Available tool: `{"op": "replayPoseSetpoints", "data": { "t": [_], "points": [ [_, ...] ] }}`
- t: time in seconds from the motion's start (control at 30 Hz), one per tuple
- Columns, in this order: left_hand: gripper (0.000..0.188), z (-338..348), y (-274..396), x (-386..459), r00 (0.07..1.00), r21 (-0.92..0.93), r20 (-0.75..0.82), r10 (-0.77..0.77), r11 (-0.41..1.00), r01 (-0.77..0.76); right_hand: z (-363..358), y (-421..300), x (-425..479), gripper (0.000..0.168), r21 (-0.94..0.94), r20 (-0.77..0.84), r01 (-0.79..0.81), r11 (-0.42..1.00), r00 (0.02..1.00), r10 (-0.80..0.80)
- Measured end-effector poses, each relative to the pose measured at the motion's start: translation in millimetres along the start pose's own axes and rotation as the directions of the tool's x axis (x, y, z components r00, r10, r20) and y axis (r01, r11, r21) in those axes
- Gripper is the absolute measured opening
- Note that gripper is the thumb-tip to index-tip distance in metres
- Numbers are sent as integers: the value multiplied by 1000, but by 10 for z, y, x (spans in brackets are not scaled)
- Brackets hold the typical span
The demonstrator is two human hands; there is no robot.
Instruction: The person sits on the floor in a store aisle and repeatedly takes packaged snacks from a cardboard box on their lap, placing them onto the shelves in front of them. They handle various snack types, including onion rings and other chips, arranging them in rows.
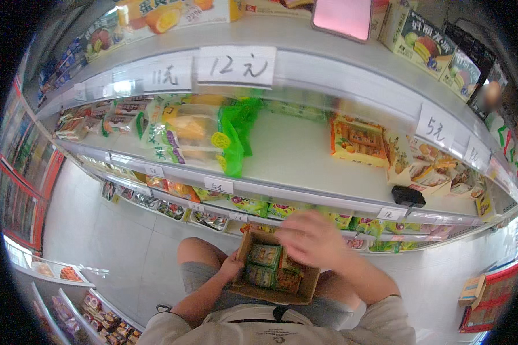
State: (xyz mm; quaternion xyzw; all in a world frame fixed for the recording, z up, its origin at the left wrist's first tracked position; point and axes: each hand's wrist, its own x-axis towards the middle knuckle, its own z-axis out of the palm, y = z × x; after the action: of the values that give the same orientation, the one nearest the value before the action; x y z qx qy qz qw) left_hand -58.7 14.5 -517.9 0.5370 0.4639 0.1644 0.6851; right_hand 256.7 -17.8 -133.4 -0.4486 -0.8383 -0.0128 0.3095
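An open cardboard box rests on the person's lap, tilted toward the camera. Inside it lie several wrapped snack packets, some green-edged and some orange. My left hand grips the box's left wall. Blurred by motion, my right hand is over the box's right side, its fingers bent; whether anything is in them does not show. Ahead on the white shelf lies an orange snack packet. To its left are large clear bread bags with green ends.
Handwritten price cards line the shelf edges. A pink-screened phone leans on the upper shelf among boxed cakes. One dark object sits at the middle shelf's front edge. Lower shelves hold green snack bags. Behind left stands another snack rack.
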Motion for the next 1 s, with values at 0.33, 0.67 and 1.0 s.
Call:
{"op": "replayPoseSetpoints", "data": {
  "t": [0.33, 0.67, 1.0],
  "points": [
    [67, 74, 421, -132, 999, 216, -36, -36, 975, 43, -847, 1430, 1672, 40, -561, -187, -581, 590, 783, 593],
    [67, -14, 108, -191, 988, 153, -149, 43, 988, -20, -718, 2031, 2066, 44, -632, -267, -594, 498, 770, 579],
    [70, -65, -1023, 397, 962, 547, -63, 264, 816, -188, -907, 2017, 1937, 47, -754, -387, -410, 513, 909, 157]
  ]
}}
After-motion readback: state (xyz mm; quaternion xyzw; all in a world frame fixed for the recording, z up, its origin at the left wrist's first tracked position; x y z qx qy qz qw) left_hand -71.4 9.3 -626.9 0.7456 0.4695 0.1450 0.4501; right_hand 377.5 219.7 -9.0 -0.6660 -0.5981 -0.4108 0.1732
